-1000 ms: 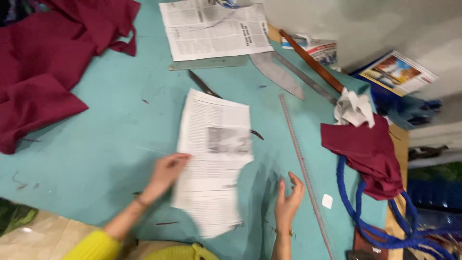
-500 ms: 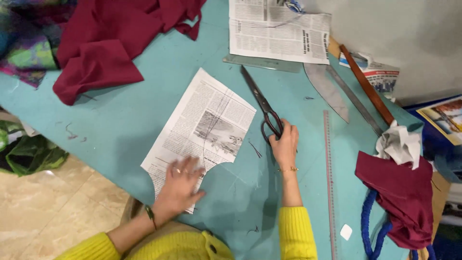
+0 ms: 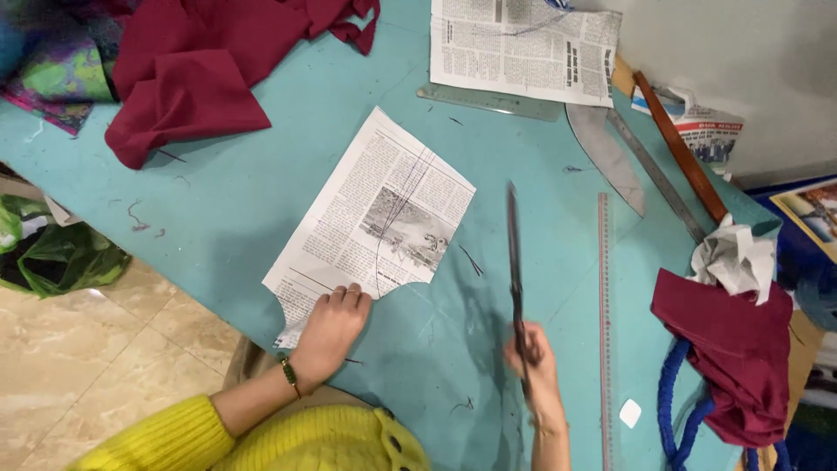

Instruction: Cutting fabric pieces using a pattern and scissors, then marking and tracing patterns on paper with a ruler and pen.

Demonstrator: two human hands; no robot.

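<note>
Teal worktop (image 3: pixel 261 209) lies open between the newspaper pattern piece (image 3: pixel 375 218) and the steel ruler (image 3: pixel 603 305). Your left hand (image 3: pixel 331 327) presses flat on the paper's near corner at the worktop's near edge. Your right hand (image 3: pixel 534 362) grips the scissors (image 3: pixel 514 262), blades together, pointing far, right of the paper.

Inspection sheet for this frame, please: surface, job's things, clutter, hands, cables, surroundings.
Surface: teal table, loose threads on it.
Job's things: cut newspaper piece lying flat; scissors, blades shut, pointing away.
Clutter: dark red cloth, second newspaper, long ruler, curved ruler, wooden stick, crumpled paper, red cloth at the right edge.
Hands: left hand presses the paper's near edge; right hand grips the scissors.
Cables: blue rope, no cables.
Surroundings: tiled floor, green bag.
</note>
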